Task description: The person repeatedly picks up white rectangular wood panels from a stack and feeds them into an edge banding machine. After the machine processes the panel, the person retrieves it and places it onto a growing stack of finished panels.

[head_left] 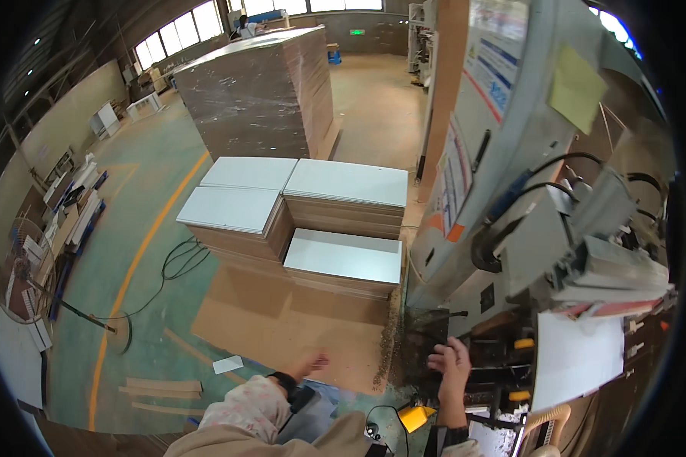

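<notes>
My left hand (pixel 310 365) hangs above the brown sheet (pixel 312 327) on the floor, near my lap. It is blurred, and whether its fingers are apart does not show. My right hand (pixel 451 371) is raised beside the machine, its fingers loosely bent and apart, with nothing in them. To the right of that hand a white panel (pixel 579 358) lies on the machine's bed. Ahead of me are stacks of white-topped boards: a low stack (pixel 344 256), a taller left stack (pixel 230 207) and a back stack (pixel 347 183).
The machine's tall cabinet (pixel 465 164) with black cables rises on the right. Behind the boards stands a large wrapped pallet load (pixel 259 99). A floor fan (pixel 30 278), a loose cable (pixel 183 263) and brown strips (pixel 162 387) are at left. A yellow object (pixel 416 418) is beside my right forearm.
</notes>
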Demonstrator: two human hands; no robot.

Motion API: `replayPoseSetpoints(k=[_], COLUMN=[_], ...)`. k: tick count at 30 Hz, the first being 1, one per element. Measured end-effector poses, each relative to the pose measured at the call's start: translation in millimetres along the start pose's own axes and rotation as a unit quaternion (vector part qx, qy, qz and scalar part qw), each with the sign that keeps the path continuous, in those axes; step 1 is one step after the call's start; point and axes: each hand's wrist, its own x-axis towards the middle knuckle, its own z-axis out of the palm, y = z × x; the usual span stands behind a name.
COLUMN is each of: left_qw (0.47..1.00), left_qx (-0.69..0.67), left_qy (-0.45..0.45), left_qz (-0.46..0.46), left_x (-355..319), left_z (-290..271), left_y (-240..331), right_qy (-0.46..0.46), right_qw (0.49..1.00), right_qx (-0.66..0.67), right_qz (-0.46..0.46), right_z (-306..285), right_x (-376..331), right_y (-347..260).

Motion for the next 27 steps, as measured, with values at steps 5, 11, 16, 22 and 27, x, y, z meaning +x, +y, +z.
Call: replayPoseSetpoints(k=[5,11,16,22,27], left_qw=[0.984,0.968,0.943,0.940,0.916], left_qx=[-0.059,-0.071,0.001,0.082,0.113], left_qy=[0.162,0.208,0.270,0.264,0.305], left_qz=[0.042,0.122,0.194,0.200,0.235], left_x=[43.7,260.8,329.9,369.7,377.9], left_z=[-86.8,-186.3,-173.1,-190.5,-181.6], left_y=[84.2,134.9,203.3,220.9,211.9], right_qy=[0.057,0.075,0.100,0.126,0.107], right_qw=[0.977,0.966,0.963,0.946,0.959], right_qx=[0.007,0.012,-0.053,-0.127,-0.128], right_qz=[0.207,0.246,0.244,0.269,0.228], right_z=[-7.2,8.3,72.1,93.2,88.4], right_x=[102.4,238.8,329.8,393.2,402.4], right_y=[146.9,275.9,319.4,356.8,380.9])
